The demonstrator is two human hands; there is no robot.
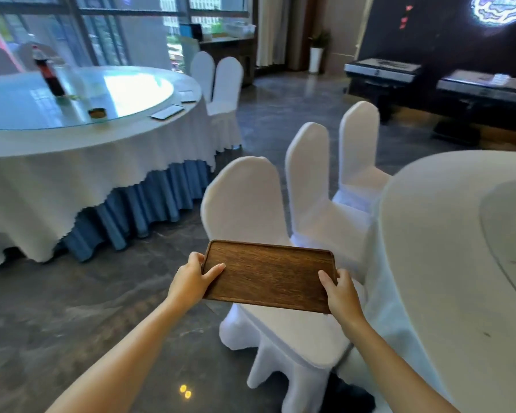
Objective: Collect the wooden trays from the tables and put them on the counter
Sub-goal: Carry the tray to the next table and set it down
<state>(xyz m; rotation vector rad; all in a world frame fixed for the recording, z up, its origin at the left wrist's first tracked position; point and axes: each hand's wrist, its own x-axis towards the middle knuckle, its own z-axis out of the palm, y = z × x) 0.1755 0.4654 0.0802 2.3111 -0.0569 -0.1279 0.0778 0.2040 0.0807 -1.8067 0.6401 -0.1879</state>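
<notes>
Tray (270,274): between left hand (191,280) and right hand (341,292), above a chair (295,332).
Near tabletop (459,263): just right of the right hand.
Far tabletop (72,129): beyond the left hand, leftward.
Bottle (46,71): on the far tabletop.

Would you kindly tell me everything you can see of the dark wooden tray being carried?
The dark brown rectangular wooden tray has rounded corners, a low raised rim and visible grain. It is empty, held roughly level in the air above a white-covered chair. The left hand grips its left short end and the right hand its right end, thumbs on top. Nothing else touches it.
</notes>
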